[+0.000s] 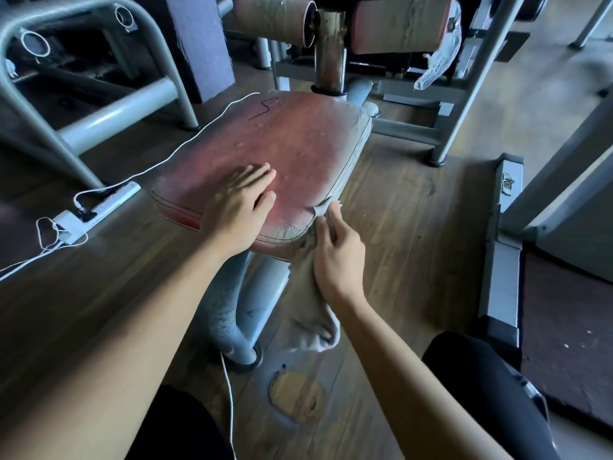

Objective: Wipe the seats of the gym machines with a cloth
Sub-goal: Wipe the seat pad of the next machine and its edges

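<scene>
At the near-right corner of the seat (282, 154), a grey cloth (308, 307) was held by the right grip (335, 257), fingers curled round it. Its top was pressed vs. the seat edge, and the rest hung crumpled below, beside the grey post (232, 313). The seat, red-brown, was seen worn & cracked, faded pale along the right edge, w/ dark piping & small specks. The left grip (235, 210) was laid flat on the seat's near part, fingers straight, nothing held. A white power strip (99, 207) was seen on the wood floor (398, 227), left of the seat.
</scene>
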A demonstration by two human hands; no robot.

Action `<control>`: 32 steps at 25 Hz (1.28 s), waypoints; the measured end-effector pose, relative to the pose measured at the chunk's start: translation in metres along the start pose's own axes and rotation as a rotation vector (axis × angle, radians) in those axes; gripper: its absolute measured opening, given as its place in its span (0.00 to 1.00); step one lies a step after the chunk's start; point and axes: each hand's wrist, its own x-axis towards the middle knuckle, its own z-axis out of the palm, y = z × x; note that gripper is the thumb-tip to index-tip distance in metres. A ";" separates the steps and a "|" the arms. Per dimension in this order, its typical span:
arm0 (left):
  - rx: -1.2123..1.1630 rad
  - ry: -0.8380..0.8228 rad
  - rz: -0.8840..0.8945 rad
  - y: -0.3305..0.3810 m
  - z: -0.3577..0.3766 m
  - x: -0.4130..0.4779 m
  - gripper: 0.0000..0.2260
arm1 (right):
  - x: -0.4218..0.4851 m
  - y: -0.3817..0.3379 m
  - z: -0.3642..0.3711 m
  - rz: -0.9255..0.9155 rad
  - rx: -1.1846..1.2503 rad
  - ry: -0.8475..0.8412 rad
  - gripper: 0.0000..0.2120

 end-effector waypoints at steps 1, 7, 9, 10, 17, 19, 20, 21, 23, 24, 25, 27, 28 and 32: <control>0.010 0.004 0.002 0.000 0.000 0.000 0.24 | 0.021 0.000 0.000 0.057 -0.012 0.009 0.12; 0.028 0.035 0.013 0.001 0.001 0.001 0.24 | -0.027 -0.009 -0.009 0.058 0.067 -0.055 0.10; 0.038 0.040 0.021 0.001 0.002 0.001 0.25 | -0.028 -0.008 -0.005 0.009 0.016 -0.039 0.12; 0.054 0.036 0.028 0.003 0.002 0.002 0.25 | -0.014 -0.009 -0.004 0.021 -0.012 -0.023 0.13; 0.050 0.028 -0.019 0.009 -0.003 0.003 0.18 | 0.017 -0.004 -0.011 0.135 0.057 -0.029 0.15; 0.011 0.028 -0.082 0.016 -0.004 0.011 0.14 | -0.002 -0.007 -0.012 0.079 0.111 -0.036 0.16; -0.001 0.029 -0.109 0.020 -0.004 0.018 0.13 | -0.005 -0.007 -0.013 0.056 0.124 -0.051 0.16; -0.010 0.030 -0.135 0.024 -0.004 0.026 0.11 | -0.002 -0.005 -0.016 0.035 0.136 -0.065 0.17; -0.033 0.002 -0.164 0.027 -0.002 0.039 0.12 | 0.017 -0.002 -0.021 0.027 0.141 -0.097 0.16; -0.056 -0.027 -0.171 0.028 0.000 0.044 0.13 | 0.030 0.000 -0.026 0.033 0.123 -0.114 0.15; -0.078 -0.051 -0.170 0.028 0.002 0.047 0.14 | 0.043 0.000 -0.031 0.040 0.107 -0.123 0.15; -0.070 -0.034 -0.150 0.028 0.010 0.050 0.16 | 0.081 0.002 -0.039 0.041 0.072 -0.161 0.15; -0.051 -0.012 -0.143 0.027 0.013 0.051 0.16 | 0.102 0.003 -0.041 0.052 0.050 -0.174 0.15; -0.012 0.012 -0.162 0.029 0.016 0.049 0.17 | 0.138 0.006 -0.038 0.152 0.102 -0.107 0.14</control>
